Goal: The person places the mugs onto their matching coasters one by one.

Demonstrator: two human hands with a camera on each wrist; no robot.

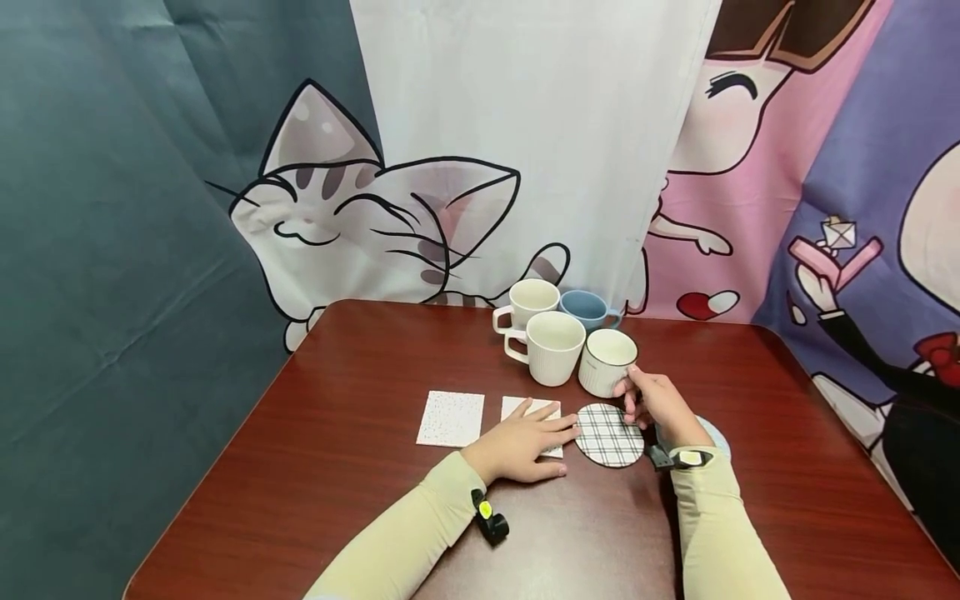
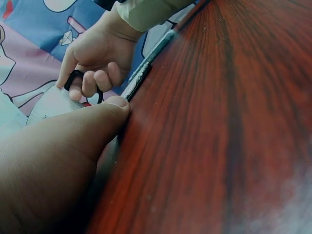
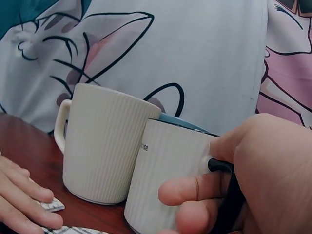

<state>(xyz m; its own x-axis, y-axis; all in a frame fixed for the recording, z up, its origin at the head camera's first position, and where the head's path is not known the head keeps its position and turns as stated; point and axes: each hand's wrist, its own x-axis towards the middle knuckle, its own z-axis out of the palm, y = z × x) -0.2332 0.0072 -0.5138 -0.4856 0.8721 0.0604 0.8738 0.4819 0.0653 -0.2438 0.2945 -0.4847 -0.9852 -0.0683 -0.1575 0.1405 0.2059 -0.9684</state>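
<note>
Dark-rimmed white mug (image 1: 602, 377): being held just beyond the plaid round coaster (image 1: 609, 437), beside the larger ribbed mug (image 1: 557, 354); whether its base is touching the table (image 1: 337, 500) is unclear. Black handle (image 3: 236, 201): being gripped by the right hand (image 1: 662, 406), fingers curling round it. Handling note: moving the mug level, clear of its neighbour, seems best. Left hand (image 1: 525, 446): lying over a square coaster (image 1: 510, 407), fingers spreading straight, best staying low. Blue mug (image 1: 587, 307): standing behind.
</note>
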